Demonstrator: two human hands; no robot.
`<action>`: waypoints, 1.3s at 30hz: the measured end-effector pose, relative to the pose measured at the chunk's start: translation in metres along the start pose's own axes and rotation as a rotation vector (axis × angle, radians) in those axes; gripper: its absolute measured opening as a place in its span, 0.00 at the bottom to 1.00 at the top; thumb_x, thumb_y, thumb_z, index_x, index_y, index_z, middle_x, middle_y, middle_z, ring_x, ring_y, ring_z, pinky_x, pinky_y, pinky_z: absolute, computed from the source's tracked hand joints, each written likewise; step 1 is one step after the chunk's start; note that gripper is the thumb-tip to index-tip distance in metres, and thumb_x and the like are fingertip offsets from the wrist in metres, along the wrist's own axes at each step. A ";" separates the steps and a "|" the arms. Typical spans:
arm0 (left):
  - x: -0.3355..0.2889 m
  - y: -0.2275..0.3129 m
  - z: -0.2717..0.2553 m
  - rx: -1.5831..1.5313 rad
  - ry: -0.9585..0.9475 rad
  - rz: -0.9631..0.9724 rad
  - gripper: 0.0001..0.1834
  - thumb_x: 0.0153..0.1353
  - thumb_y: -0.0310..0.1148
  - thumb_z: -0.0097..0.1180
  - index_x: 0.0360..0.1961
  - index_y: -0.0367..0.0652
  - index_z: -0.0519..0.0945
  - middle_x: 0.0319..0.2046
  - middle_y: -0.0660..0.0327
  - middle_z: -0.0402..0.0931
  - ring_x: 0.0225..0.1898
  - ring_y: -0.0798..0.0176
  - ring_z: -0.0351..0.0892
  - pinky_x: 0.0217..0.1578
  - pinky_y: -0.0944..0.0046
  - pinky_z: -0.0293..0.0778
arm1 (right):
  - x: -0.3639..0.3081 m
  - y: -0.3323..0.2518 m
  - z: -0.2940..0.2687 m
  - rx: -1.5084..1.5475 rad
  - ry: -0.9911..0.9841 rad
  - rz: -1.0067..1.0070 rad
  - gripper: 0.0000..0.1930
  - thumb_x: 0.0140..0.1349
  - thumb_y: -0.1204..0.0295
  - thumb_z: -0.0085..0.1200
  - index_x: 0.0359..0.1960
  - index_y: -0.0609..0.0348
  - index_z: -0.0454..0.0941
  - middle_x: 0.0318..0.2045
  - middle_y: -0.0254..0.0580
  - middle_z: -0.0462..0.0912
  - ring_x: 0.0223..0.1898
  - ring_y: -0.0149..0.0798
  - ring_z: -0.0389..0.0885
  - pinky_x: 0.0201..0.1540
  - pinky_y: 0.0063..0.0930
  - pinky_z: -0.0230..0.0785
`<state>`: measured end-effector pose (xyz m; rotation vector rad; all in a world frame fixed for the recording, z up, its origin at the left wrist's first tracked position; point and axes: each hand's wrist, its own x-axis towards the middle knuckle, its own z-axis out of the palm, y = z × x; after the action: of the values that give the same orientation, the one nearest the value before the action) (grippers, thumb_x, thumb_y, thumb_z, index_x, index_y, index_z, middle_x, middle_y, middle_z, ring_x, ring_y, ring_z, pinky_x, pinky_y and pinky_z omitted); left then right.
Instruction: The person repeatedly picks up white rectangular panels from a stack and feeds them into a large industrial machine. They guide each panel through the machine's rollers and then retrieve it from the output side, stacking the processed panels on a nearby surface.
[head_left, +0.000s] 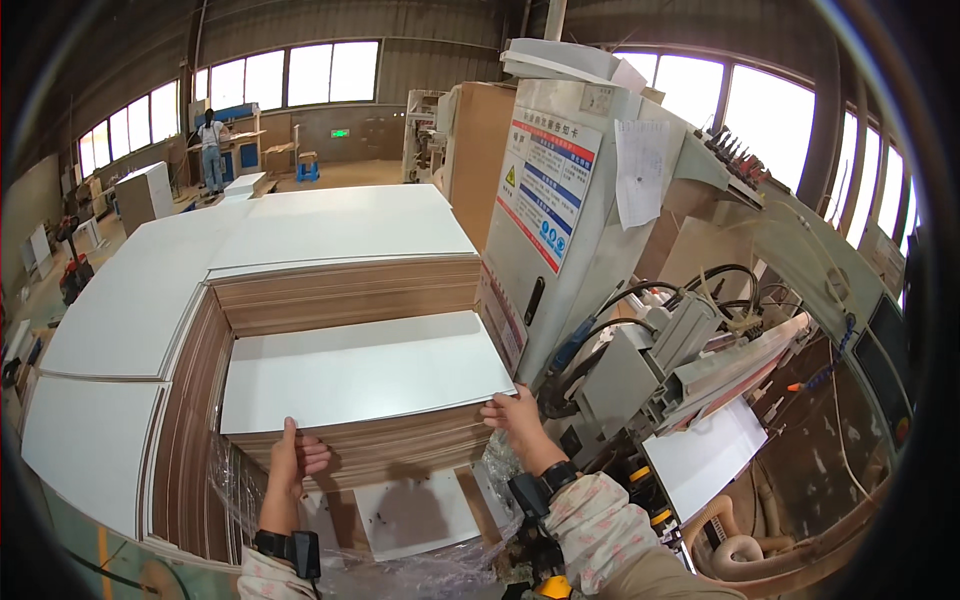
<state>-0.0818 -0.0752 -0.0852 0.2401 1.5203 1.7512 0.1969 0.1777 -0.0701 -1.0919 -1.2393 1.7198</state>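
Note:
My right hand [515,418] has its fingers closed on the near right corner of the top white board [370,365]. That board lies on a stack of boards with brown edges. My left hand [298,462] is at the board's front edge, left of the middle. Its thumb points up against the edge, and its other fingers are bent and apart from the thumb, in front of the stack's brown side [400,445]. I see nothing held in the left hand. Both wrists wear dark bands with small black boxes.
Taller white-topped stacks [345,225] stand behind and to the left [95,440]. Clear plastic wrap [430,570] bunches below the stack. On the right are a grey cabinet [560,110] and a machine with cables [690,350]. Another person [212,150] stands far off at the left.

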 end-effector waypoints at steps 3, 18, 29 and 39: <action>0.005 0.001 -0.003 -0.027 -0.052 -0.029 0.38 0.55 0.62 0.44 0.33 0.28 0.69 0.27 0.48 0.73 0.30 0.52 0.78 0.29 0.62 0.79 | -0.002 -0.001 -0.003 0.034 -0.017 0.000 0.18 0.57 0.75 0.46 0.48 0.63 0.61 0.32 0.43 0.74 0.30 0.36 0.79 0.26 0.23 0.73; -0.014 -0.002 0.032 -0.517 -0.007 -0.119 0.22 0.60 0.42 0.48 0.48 0.36 0.67 0.45 0.48 0.69 0.49 0.46 0.70 0.48 0.48 0.71 | -0.118 -0.009 -0.030 0.131 -0.092 0.097 0.23 0.58 0.70 0.47 0.54 0.61 0.54 0.41 0.45 0.72 0.45 0.39 0.75 0.43 0.31 0.68; -0.064 -0.009 0.051 -0.469 0.000 -0.054 0.18 0.54 0.36 0.53 0.45 0.41 0.67 0.40 0.51 0.70 0.41 0.49 0.73 0.38 0.49 0.78 | -0.115 0.028 -0.002 0.909 -0.383 0.199 0.23 0.65 0.58 0.38 0.55 0.62 0.58 0.51 0.49 0.68 0.55 0.50 0.64 0.57 0.48 0.58; -0.093 -0.036 -0.005 -0.283 0.070 0.576 0.20 0.56 0.34 0.50 0.49 0.38 0.67 0.45 0.53 0.69 0.47 0.54 0.69 0.47 0.54 0.68 | -0.164 -0.006 -0.036 0.770 -0.262 0.090 0.22 0.55 0.83 0.43 0.54 0.64 0.58 0.51 0.50 0.66 0.52 0.48 0.68 0.52 0.45 0.66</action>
<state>-0.0068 -0.1411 -0.0871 0.5136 1.3039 2.4216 0.2905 0.0423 -0.0352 -0.4731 -0.5563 2.1835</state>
